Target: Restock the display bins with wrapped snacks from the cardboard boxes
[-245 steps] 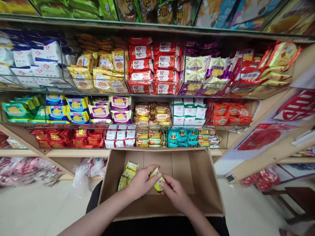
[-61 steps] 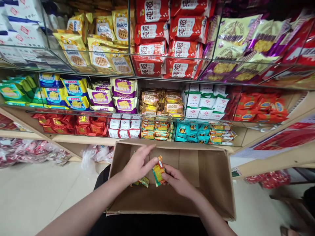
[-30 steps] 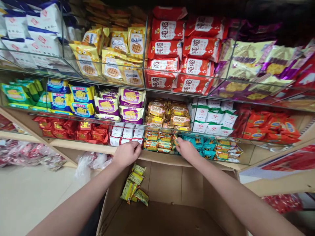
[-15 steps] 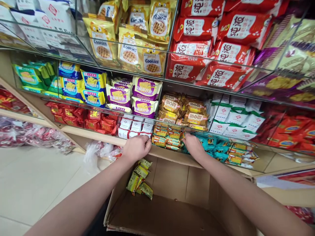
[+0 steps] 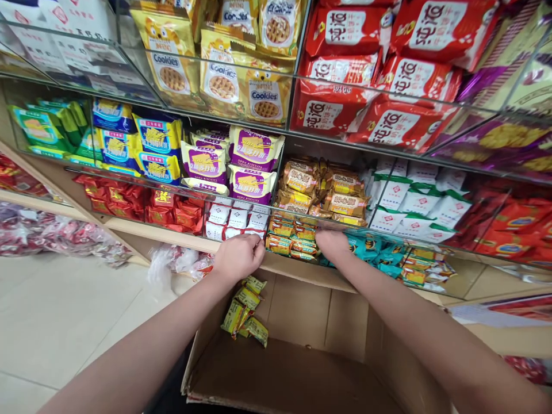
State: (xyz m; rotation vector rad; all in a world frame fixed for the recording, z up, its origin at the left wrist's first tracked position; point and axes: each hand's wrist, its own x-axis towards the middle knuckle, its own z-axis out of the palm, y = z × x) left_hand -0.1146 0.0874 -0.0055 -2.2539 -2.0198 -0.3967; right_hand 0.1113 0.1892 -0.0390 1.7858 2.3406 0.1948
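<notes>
My left hand [image 5: 240,256] is curled closed at the front rim of the lower shelf, below small white packets [image 5: 238,218]; whatever its fingers grip is hidden. Right of it lie stacked orange-and-yellow snack packets [image 5: 280,244]. My right hand [image 5: 333,246] reaches in at their right end, beside teal packets [image 5: 364,248], with its fingers out of sight. Beneath both hands stands an open cardboard box [image 5: 297,302]. Several small yellow-green packets [image 5: 248,310] lie at its left side.
Glass-fronted shelves hold yellow cookie bags [image 5: 172,63], red biscuit packs [image 5: 345,75], purple soda biscuits [image 5: 254,155] and brown packs [image 5: 302,175]. Glass dividers and front panels [image 5: 194,198] edge the compartments. Plastic-wrapped goods [image 5: 56,230] sit on the bottom left shelf above the tiled floor [image 5: 64,322].
My right hand has moved slightly left and farther into the shelf, and its fingers are now hidden. My left hand stays at the rim. The view has shifted slightly.
</notes>
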